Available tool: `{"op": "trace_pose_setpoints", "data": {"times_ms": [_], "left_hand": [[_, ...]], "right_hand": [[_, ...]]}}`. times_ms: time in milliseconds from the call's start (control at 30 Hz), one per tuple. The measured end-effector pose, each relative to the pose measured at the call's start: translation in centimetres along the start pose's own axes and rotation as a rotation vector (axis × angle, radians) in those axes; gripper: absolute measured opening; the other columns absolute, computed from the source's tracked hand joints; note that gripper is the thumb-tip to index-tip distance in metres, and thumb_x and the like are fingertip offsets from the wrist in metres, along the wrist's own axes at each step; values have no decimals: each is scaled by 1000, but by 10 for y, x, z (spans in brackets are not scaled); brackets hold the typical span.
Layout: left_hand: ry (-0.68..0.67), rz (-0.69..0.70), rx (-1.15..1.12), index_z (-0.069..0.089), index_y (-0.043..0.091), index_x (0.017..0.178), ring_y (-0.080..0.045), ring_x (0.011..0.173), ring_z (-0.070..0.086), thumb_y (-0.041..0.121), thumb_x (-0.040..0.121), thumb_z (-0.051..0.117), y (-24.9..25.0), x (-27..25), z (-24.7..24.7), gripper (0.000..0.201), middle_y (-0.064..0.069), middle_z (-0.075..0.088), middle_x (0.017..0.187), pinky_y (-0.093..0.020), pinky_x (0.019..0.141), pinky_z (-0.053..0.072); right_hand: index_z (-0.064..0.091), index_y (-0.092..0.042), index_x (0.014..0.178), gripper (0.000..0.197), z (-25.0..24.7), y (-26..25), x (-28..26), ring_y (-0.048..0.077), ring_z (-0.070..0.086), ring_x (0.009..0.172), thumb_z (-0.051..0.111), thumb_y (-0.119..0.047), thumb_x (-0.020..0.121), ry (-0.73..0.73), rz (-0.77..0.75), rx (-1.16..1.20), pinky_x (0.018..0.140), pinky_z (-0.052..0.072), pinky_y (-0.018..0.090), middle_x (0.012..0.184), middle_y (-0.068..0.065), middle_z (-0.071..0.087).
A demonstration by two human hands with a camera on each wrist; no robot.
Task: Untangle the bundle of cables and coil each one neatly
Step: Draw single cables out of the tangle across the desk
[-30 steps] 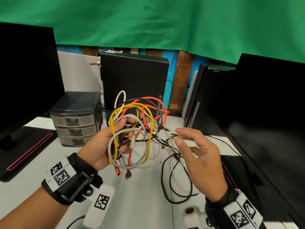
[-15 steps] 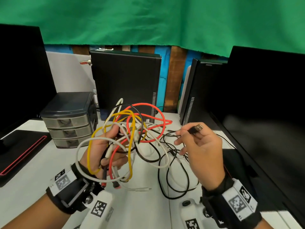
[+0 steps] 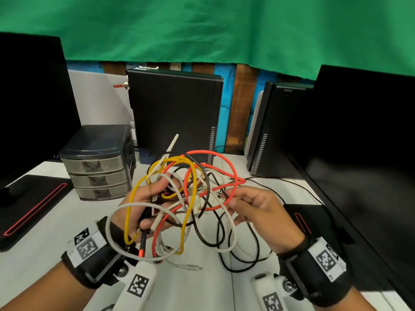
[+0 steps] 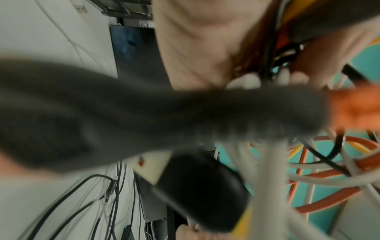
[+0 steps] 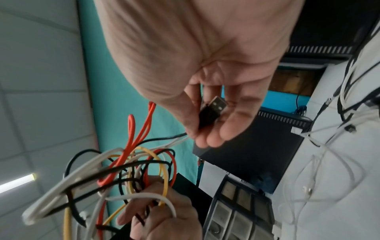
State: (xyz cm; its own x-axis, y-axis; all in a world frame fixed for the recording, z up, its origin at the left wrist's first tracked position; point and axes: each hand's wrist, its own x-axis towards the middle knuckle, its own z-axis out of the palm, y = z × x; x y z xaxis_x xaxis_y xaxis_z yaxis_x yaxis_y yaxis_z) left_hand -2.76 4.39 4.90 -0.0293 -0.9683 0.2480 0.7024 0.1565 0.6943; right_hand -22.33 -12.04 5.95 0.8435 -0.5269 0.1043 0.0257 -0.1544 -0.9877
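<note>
Left hand point(image 3: 143, 205) gripping tangle point(image 3: 184, 198); right hand point(image 3: 258, 212) pinching plug point(image 5: 211, 112), now drawn back toward tangle; unthreading under way.

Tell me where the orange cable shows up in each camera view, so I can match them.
Head: orange cable loops at centre, between both hands.
Left wrist: blurred orange loops at lower right.
Right wrist: left of centre, rising from the tangle.
Shared landmark: the yellow cable tangled beside it.
</note>
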Motion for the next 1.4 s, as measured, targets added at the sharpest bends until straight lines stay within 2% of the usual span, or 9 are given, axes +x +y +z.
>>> {"op": "trace_pose_setpoints", "data": {"times_ms": [133,300,467,567,767,900,1133,1300,1400], "left_hand": [[242,6,254,73,11,84,-5,24,40,44,69,87,-1,-2,15,38,-8,59,53,-10,27,28],[373,-8,254,77,8,90,-11,31,51,40,56,95,1,2,22,51,-15,68,71,-14,27,36],[519,74,339,75,3,100,-17,51,67,20,83,58,-3,8,31,29,-20,74,89,-23,42,53],[535,84,460,79,13,96,-20,63,72,21,83,58,-7,10,31,26,-19,76,99,-26,56,59],[576,122,450,66,10,122,-32,106,71,13,85,59,-12,14,30,38,-14,72,119,-41,87,57],[565,192,387,65,8,124,-31,111,68,7,81,67,-20,16,32,43,-14,70,122,-41,90,58],[590,280,595,77,17,99,-26,97,72,10,79,77,-45,19,45,22,-14,75,107,-30,73,58],[596,234,647,77,18,100,-19,95,70,9,85,74,-51,19,47,18,-5,76,103,-29,80,56],[703,261,501,69,15,116,-26,104,72,9,94,60,-50,26,50,24,-7,75,112,-41,90,56]], "right_hand": [[75,-12,101,24,-2,-2,1,15,64,73,57,3,95,36,-60,30,63,53,25,87,7,74],[76,-20,98,21,-7,2,6,15,68,83,62,-5,94,164,-21,-27,67,53,22,92,4,76],[74,-25,98,13,-29,-2,9,20,67,94,68,-14,92,465,-151,-140,87,55,37,93,1,73],[73,-26,94,11,-26,-20,-1,13,67,90,68,-16,92,518,-334,-201,85,54,35,90,-5,73],[72,-21,75,15,5,-42,-26,9,60,63,70,-18,90,416,-499,-278,61,50,23,67,-3,67],[77,-19,81,11,39,-46,-50,10,64,64,69,-27,86,189,-679,-375,58,49,22,72,-10,70],[75,-32,85,38,49,-23,-33,7,60,60,59,-67,80,315,-302,-602,57,49,25,71,-21,67],[76,-17,74,16,39,-23,-24,7,60,56,71,-14,89,278,-216,-190,49,48,14,66,3,68],[75,-18,74,19,32,-20,-22,3,63,69,70,-13,91,174,-255,-180,65,49,18,72,-5,71]]}}
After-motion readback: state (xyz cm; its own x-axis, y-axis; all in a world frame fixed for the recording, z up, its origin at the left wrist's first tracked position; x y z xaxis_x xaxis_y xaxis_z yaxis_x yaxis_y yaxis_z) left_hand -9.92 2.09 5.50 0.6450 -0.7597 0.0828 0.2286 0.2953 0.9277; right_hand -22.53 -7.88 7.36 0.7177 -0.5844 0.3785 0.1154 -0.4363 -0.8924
